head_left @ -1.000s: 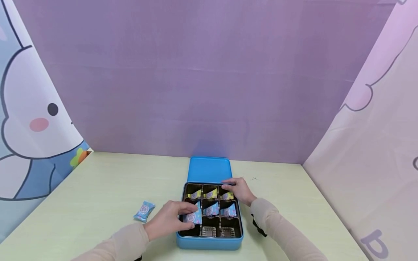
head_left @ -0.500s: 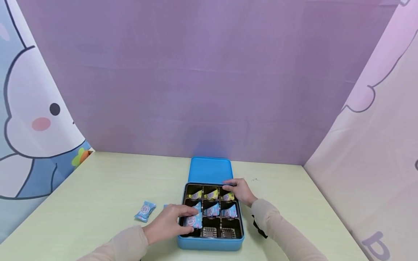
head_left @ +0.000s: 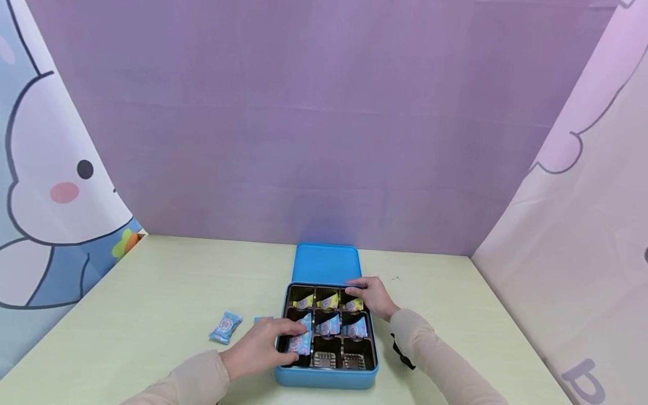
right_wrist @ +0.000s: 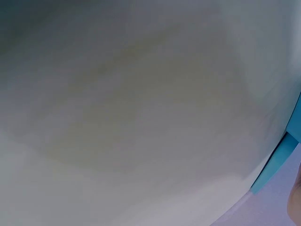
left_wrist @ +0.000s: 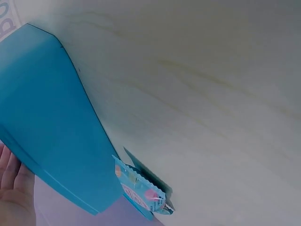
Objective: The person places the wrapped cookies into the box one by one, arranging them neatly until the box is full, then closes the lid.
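Observation:
My left hand (head_left: 260,343) pinches a blue wrapped candy (head_left: 300,342) between thumb and fingers. This candy sits low in the front left compartment of a blue tin (head_left: 326,378) with a dark divided tray. Far along the tin's right side, my right hand (head_left: 373,297) rests with its fingers at the back right corner. Yellow-wrapped candies (head_left: 328,302) fill the back row, and blue ones (head_left: 329,325) the middle row. In the left wrist view, the left hand's fingers (left_wrist: 11,174) show beside the tin's wall (left_wrist: 51,117).
Behind the tin lies its blue lid (head_left: 326,263). On the table left of it is a loose blue candy packet (head_left: 225,328); another packet (head_left: 263,319) is partly hidden by the left hand. A purple backdrop (head_left: 324,140) stands behind the table.
The left hand has lowered the pinched candy slightly into the front left compartment. The right hand stays at the tin's corner.

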Available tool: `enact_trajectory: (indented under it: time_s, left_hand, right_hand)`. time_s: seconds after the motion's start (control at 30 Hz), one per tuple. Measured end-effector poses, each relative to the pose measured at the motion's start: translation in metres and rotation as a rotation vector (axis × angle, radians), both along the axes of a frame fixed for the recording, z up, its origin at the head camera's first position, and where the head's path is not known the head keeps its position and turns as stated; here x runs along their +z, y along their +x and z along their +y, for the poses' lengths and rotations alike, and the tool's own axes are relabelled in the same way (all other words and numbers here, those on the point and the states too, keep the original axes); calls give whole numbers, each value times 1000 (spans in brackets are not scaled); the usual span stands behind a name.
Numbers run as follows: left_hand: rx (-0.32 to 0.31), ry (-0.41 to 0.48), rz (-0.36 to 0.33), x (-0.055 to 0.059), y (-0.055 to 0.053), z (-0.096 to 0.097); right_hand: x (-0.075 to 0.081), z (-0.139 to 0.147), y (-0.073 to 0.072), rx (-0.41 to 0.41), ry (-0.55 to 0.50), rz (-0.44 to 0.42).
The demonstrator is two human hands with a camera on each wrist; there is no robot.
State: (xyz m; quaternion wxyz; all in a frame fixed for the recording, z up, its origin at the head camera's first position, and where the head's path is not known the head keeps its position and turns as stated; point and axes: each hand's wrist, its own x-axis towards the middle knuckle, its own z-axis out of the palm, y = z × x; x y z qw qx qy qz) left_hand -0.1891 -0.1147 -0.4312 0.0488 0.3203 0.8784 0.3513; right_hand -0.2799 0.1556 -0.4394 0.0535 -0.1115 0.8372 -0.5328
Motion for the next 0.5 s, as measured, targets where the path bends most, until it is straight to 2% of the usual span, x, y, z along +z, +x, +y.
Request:
enact_trajectory:
  time_s: [0.27, 0.5]
  left_hand:
    - [-13, -24, 33, -1, 0, 0]
    - [-20, -17, 26, 1, 1, -1]
  right_hand:
    - [1, -1, 0, -2, 16, 0]
    - [-21, 5, -16, -8, -1, 10]
